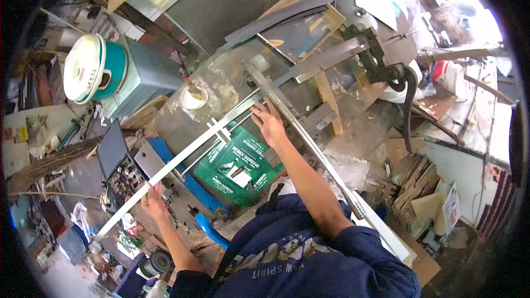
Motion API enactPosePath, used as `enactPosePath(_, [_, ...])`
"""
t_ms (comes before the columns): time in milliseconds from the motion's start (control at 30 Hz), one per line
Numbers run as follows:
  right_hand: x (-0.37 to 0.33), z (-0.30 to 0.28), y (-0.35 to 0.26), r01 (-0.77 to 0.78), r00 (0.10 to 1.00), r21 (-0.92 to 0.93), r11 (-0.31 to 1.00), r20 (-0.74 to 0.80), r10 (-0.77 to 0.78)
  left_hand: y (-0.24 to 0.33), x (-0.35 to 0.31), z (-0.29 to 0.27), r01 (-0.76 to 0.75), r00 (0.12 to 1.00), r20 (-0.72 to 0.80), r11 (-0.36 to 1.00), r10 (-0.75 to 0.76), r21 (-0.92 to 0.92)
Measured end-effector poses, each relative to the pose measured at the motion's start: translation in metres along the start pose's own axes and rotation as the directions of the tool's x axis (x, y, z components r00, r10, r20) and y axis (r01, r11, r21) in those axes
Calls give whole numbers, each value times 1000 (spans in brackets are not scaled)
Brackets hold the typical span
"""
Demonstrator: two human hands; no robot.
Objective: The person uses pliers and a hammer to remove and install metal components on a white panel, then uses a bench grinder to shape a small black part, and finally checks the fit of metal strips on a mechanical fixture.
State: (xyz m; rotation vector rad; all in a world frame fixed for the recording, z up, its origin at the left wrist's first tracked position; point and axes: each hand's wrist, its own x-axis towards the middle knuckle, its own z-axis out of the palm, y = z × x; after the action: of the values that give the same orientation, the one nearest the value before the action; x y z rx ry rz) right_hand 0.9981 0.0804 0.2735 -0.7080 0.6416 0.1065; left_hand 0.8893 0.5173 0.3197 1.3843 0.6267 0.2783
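Observation:
A long, pale metal bar (185, 155) runs slantwise from the lower left up to the middle. My left hand (155, 203) pinches its lower part from the near side. Around the bar's upper half sits a small pale crosspiece (220, 131), with a thin rod running alongside. My right hand (268, 125) is at the bar's upper end, fingers stretched and slightly apart, close to or touching it. Beneath lies a green printed bag (237, 166). A second long metal bar (309, 142) passes just right of my right hand, sloping down past my forearm.
A teal bucket with a white lid (113, 69) stands on a grey box at left. An open dark case of small parts (118, 160) lies below it. A heavy iron vise (381, 60) is at upper right. A small white pot (193, 97) holds a brush.

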Motion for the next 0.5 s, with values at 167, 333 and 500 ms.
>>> enactPosePath(167, [-26,-20,2,-76,990,-372,925,83,114,-30,24,78,119,993,-23,993,-118,13])
enactPosePath(333, [-117,-80,-6,324,658,-652,685,676,333,-61,37,133,184,977,137,972,-164,-149])
enactPosePath(500, [-183,-205,-115,361,809,-809,464,519,277,-95,38,185,314,947,141,921,-287,-232])
